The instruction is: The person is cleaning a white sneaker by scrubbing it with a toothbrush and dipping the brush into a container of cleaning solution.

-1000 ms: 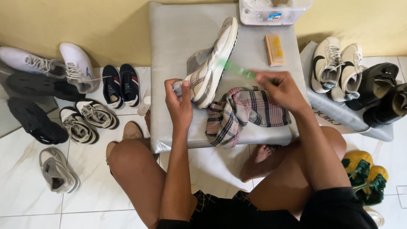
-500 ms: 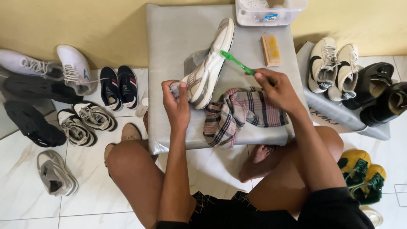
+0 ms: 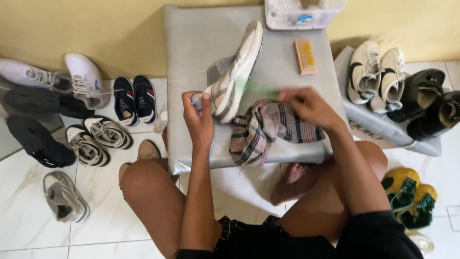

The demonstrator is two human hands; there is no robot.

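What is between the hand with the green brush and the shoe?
Nothing visible. The right hand holds the blurred green brush right against the side of the white shoe, which the left hand grips. The plaid cloth lies below.

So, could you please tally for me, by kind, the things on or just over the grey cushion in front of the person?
Sneaker, gripped by the left hand: 1
Plaid cloth: 1
Tan brush block: 1
Clear plastic tub: 1
Green brush, blurred, in the right hand: 1
Total: 5
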